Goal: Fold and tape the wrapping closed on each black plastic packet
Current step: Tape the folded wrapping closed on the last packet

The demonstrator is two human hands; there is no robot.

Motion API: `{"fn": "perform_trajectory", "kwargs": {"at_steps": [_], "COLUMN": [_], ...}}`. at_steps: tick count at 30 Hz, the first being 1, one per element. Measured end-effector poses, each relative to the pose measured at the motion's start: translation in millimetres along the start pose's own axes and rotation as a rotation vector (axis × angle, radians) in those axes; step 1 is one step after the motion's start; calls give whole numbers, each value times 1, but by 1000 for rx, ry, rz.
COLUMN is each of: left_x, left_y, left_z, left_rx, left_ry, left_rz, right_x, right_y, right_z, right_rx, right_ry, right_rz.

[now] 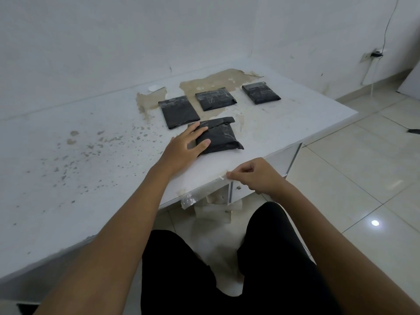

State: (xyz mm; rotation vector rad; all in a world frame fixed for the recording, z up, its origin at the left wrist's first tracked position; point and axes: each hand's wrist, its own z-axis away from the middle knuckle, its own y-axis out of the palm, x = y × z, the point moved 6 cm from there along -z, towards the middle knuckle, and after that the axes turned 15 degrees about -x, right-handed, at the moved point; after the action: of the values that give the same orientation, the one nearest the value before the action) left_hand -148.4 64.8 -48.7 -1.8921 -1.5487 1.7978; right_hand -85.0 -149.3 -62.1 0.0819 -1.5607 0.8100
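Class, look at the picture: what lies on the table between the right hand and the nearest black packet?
Head view: only bare white tabletop lies between the right hand and the nearest packet.

4 glossy black packets [218, 138] lie on a white table [91, 155] speckled with grey-brown spots and tan peeled patches; the far wall is white, the right-hand floor tiles [363, 167] pale cream.

I count four black packets [217, 137] on my table [91, 155] — three in a row, one nearer. Two tape strips [188, 199] hang off the edge.
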Motion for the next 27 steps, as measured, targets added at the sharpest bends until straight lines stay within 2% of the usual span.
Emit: {"fn": "perform_trajectory", "kwargs": {"at_steps": [17, 21, 27], "left_x": [2, 5, 6], "left_y": [-3, -3, -5], "left_z": [-3, -5, -5], "left_rx": [48, 74, 84], "left_ry": [-61, -76, -86], "left_rz": [90, 96, 135], "right_x": [29, 48, 80], "right_y": [-6, -12, -43], "right_z": [7, 11, 3], "right_rx": [-96, -74, -187], "right_ry": [-237, -297, -339], "right_rz": [-69, -52, -145]}}
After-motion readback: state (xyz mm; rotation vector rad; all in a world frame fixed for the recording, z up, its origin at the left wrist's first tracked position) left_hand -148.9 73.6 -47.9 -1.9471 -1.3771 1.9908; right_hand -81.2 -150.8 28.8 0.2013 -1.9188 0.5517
